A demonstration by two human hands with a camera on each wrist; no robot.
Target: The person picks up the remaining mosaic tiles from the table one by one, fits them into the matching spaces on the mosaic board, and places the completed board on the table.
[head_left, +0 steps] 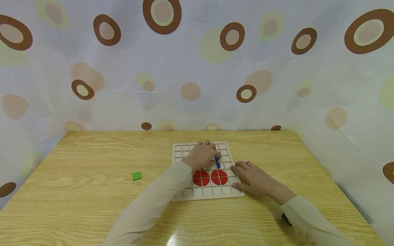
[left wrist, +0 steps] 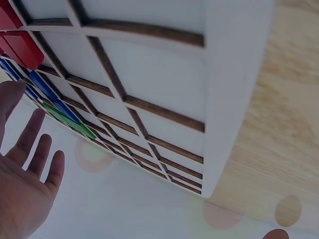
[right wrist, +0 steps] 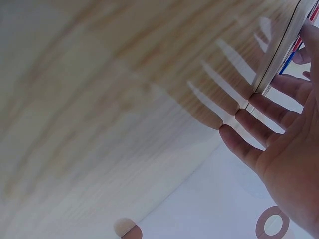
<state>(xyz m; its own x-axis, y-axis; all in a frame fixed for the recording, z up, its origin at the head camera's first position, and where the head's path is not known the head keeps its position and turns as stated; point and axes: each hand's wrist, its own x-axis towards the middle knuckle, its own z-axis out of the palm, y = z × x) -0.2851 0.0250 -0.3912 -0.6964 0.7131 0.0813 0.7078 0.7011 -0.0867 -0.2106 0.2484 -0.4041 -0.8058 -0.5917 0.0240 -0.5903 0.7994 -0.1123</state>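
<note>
A white board [head_left: 209, 197] with a grid of square cells lies on the table. My left hand [head_left: 201, 155] is over its middle and far part, fingers loosely bent and apart in the left wrist view, hiding some cells. Two red rounds made of quarter pieces, one on the left [head_left: 197, 175] and one on the right [head_left: 223, 175], fill cells nearer me. Blue pieces [head_left: 218, 165] show beside the left fingers, and green pieces [left wrist: 65, 119] lie on the board beyond them. At the board's right edge rests my right hand [head_left: 253, 177], its relaxed fingers spread, fingertips at the rim.
A single green piece [head_left: 136, 176] lies on the wooden table [head_left: 92, 198], left of the board. Behind the table hangs a patterned cloth [head_left: 172, 112], which also runs along both sides. Something small and black [head_left: 286, 219] shows under the right cuff.
</note>
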